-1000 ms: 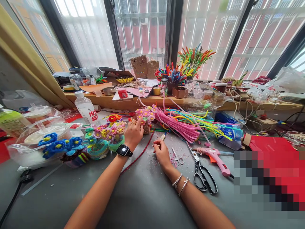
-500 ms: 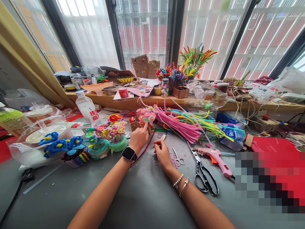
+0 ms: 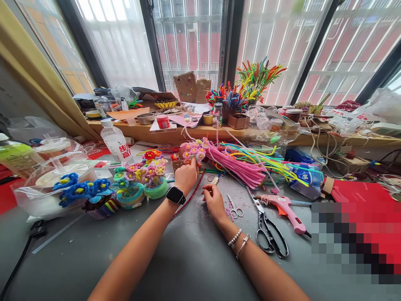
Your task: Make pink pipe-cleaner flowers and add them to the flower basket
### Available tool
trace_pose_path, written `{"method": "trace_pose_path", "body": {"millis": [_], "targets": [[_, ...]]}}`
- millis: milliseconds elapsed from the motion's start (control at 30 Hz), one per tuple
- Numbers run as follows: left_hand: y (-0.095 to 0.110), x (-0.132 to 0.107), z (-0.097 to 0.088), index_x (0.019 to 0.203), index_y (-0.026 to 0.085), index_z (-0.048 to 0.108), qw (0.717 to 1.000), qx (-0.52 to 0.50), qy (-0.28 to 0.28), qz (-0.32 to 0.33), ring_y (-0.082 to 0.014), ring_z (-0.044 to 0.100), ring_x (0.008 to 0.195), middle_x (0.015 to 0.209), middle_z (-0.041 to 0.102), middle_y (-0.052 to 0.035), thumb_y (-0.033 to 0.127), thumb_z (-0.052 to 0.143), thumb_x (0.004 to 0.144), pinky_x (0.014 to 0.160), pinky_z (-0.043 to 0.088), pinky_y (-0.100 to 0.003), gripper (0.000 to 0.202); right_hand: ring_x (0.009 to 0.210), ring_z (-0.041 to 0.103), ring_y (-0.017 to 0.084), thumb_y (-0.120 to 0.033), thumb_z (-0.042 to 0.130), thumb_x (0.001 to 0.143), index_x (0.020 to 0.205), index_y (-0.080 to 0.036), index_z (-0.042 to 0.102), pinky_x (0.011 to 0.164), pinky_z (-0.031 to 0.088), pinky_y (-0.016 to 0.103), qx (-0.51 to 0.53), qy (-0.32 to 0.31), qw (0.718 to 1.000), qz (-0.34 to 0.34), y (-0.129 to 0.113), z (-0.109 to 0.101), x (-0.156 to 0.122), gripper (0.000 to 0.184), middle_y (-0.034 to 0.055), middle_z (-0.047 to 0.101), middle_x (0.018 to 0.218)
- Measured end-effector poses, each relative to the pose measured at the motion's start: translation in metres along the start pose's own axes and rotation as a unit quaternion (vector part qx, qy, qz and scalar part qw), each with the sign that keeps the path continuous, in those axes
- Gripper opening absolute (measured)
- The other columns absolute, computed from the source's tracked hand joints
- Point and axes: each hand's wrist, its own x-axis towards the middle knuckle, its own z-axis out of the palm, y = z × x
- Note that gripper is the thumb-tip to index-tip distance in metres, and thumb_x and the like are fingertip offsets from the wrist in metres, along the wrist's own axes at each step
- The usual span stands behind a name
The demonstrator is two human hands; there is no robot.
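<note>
My left hand [image 3: 186, 177], with a dark watch at the wrist, reaches to a bunch of pink pipe-cleaner flowers [image 3: 196, 149]. Its index finger is stretched out and touches the lower blossoms; the other fingers are bent and partly hidden. To the right, my right hand [image 3: 214, 200] rests on the table with curled fingers. What they hold, if anything, is hidden. A small pale object [image 3: 215, 180] shows just beyond its fingertips. Small scissors [image 3: 234, 207] lie beside this hand, among pink fluff scraps. A dark red twisted strand [image 3: 190, 198] lies between the hands.
Left stand finished flower pots [image 3: 156, 189], blue flowers [image 3: 78, 190] and a water bottle [image 3: 115, 142]. A pink pipe-cleaner bundle [image 3: 238, 165] lies behind my right hand. Large scissors [image 3: 269, 230], a pink glue gun [image 3: 286, 209] and a red bag [image 3: 360, 200] are on the right.
My left hand has shifted slightly right and its index finger sits a little differently on the pink flowers. The right hand has hardly moved.
</note>
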Motion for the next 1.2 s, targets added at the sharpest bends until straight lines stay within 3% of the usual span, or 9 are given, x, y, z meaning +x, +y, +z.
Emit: {"method": "trace_pose_path", "body": {"millis": [200, 333, 567, 700, 867, 1200], "targets": [[-0.002, -0.016, 0.003, 0.131, 0.014, 0.028, 0.999, -0.021, 0.006, 0.024, -0.0218, 0.063, 0.074, 0.079, 0.066, -0.0114, 0.023, 0.028, 0.083, 0.06, 0.044, -0.027, 0.049, 0.061, 0.051, 0.014, -0.025, 0.043, 0.07, 0.077, -0.016, 0.052, 0.057, 0.042, 0.026, 0.003, -0.001, 1.0, -0.004, 0.0, 0.0, 0.0, 0.014, 0.0022, 0.056, 0.069], [0.001, -0.019, 0.004, 0.128, 0.012, 0.032, 0.999, -0.035, -0.022, -0.005, -0.0222, 0.064, 0.072, 0.077, 0.066, -0.0121, 0.025, 0.03, 0.082, 0.057, 0.044, -0.027, 0.048, 0.06, 0.051, 0.014, -0.025, 0.044, 0.07, 0.077, -0.016, 0.052, 0.058, 0.043, 0.027, 0.006, 0.001, 1.0, -0.007, 0.0, 0.001, 0.0, 0.014, 0.0022, 0.056, 0.069], [0.008, -0.002, 0.008, 0.113, 0.009, 0.043, 0.994, -0.089, -0.027, -0.061, -0.0261, 0.063, 0.074, 0.08, 0.066, -0.0158, 0.029, 0.03, 0.083, 0.058, 0.044, -0.031, 0.038, 0.061, 0.052, 0.014, -0.025, 0.044, 0.07, 0.077, -0.017, 0.052, 0.056, 0.042, 0.025, 0.008, 0.004, 1.0, -0.004, 0.0, 0.001, 0.0, 0.014, 0.002, 0.056, 0.068], [0.009, 0.004, 0.009, 0.113, 0.014, 0.044, 0.986, -0.134, -0.006, -0.097, -0.0247, 0.063, 0.077, 0.082, 0.066, -0.0136, 0.03, 0.03, 0.083, 0.062, 0.044, -0.031, 0.036, 0.059, 0.052, 0.013, -0.024, 0.044, 0.07, 0.076, -0.017, 0.052, 0.056, 0.042, 0.025, 0.01, 0.004, 1.0, -0.002, -0.001, 0.001, -0.001, 0.013, 0.0014, 0.056, 0.068], [0.009, 0.011, 0.011, 0.111, 0.013, 0.048, 0.971, -0.181, 0.025, -0.156, -0.0267, 0.062, 0.078, 0.081, 0.066, -0.0155, 0.031, 0.032, 0.082, 0.064, 0.043, -0.032, 0.038, 0.06, 0.052, 0.013, -0.023, 0.045, 0.069, 0.075, -0.017, 0.052, 0.058, 0.042, 0.025, 0.008, 0.004, 1.0, -0.002, -0.002, 0.001, -0.002, 0.012, 0.0007, 0.056, 0.067], [0.006, 0.03, 0.019, 0.097, 0.02, 0.056, 0.946, -0.238, 0.063, -0.213, -0.0217, 0.061, 0.081, 0.083, 0.067, -0.0082, 0.03, 0.038, 0.079, 0.065, 0.041, -0.027, 0.028, 0.06, 0.052, 0.013, -0.024, 0.043, 0.07, 0.077, -0.017, 0.052, 0.058, 0.041, 0.025, 0.008, -0.002, 1.0, 0.002, -0.001, 0.001, -0.002, 0.013, 0.0006, 0.055, 0.067]]}}
